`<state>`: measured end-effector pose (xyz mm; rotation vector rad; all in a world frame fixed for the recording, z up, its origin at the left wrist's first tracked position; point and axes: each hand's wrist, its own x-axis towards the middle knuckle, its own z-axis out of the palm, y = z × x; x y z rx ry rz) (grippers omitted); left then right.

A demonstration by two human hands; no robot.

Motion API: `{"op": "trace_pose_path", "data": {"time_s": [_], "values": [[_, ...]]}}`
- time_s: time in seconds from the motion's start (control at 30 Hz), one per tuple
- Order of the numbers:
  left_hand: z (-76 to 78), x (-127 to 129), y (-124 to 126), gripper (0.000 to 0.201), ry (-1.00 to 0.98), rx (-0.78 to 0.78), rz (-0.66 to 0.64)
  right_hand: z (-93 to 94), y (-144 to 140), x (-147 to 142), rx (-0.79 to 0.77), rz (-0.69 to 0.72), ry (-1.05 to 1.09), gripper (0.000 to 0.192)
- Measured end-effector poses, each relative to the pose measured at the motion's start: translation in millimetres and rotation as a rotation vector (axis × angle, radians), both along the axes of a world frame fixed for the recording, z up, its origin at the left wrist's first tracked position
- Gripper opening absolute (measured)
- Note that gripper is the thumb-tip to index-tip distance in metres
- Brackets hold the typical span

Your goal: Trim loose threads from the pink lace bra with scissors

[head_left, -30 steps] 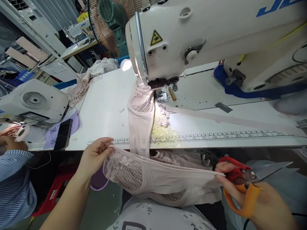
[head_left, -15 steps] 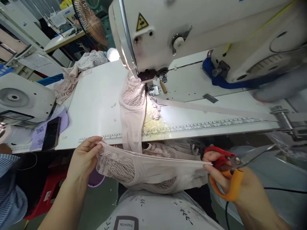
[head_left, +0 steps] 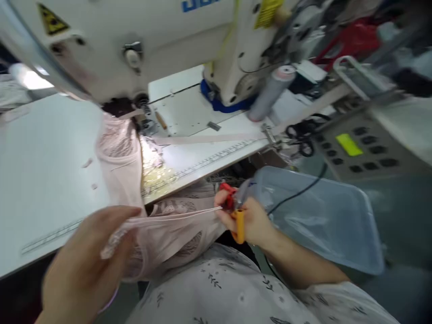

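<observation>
A pale pink lace bra (head_left: 168,240) is stretched across my lap, below the table edge. My left hand (head_left: 86,258), blurred, is closed on its left end. At the other end, my right hand (head_left: 254,220) pinches the bra's edge between thumb and finger. Scissors (head_left: 239,226) with red and orange handles also sit in my right hand, their blades pointing away to the upper right. Another pale pink lace piece (head_left: 119,166) lies under the needle area of the sewing machine (head_left: 175,45) and hangs over the table edge.
A pale elastic band (head_left: 212,138) runs from the machine to a metal guide on the right. A printed ruler (head_left: 216,156) follows the table's front edge. At right stand a translucent plastic bin (head_left: 366,211), a control panel (head_left: 394,162) and a grey cylinder (head_left: 270,96).
The view has swung right, bringing the bin and control panel into sight. My hands are closer together, and the bra between them is less stretched. Both still hold it.
</observation>
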<state>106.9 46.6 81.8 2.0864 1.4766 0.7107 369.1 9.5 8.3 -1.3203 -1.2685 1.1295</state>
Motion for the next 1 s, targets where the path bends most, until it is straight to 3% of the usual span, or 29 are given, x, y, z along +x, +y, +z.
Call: {"op": "trace_pose_path", "data": {"time_s": [0.03, 0.1, 0.2, 0.3, 0.47, 0.7, 0.87, 1.0], "values": [[-1.8, 21, 1, 0.036, 0.052, 0.082, -0.208, 1.8, -1, 0, 0.020, 0.003, 0.004, 0.011], [-9.9, 58, 4, 0.030, 0.099, 0.192, -0.467, 4.9, -5, -1, 0.044, 0.017, -0.005, 0.013], [-24.3, 92, 10, 0.017, 0.131, 0.179, -0.574, 7.6, -9, 1, 0.053, 0.019, -0.007, 0.016], [-30.4, 100, 14, 0.011, 0.105, 0.064, -0.611, 7.7, -11, 3, 0.015, 0.010, 0.046, 0.021], [-28.7, 91, 13, 0.013, 0.036, -0.148, -0.548, 6.6, -9, 3, -0.045, 0.061, 0.250, 0.027], [-37.2, 83, 8, 0.013, -0.117, -0.399, -0.429, 8.0, -1, 3, -0.006, 0.122, 0.096, 0.024], [-39.1, 82, 9, 0.012, -0.329, -0.338, -0.371, 3.8, 6, 25, 0.200, 0.285, -0.441, 0.036], [-38.7, 79, 7, 0.012, -0.444, -0.306, -0.254, -2.1, 6, 34, 0.147, 0.414, -0.742, 0.028]]}}
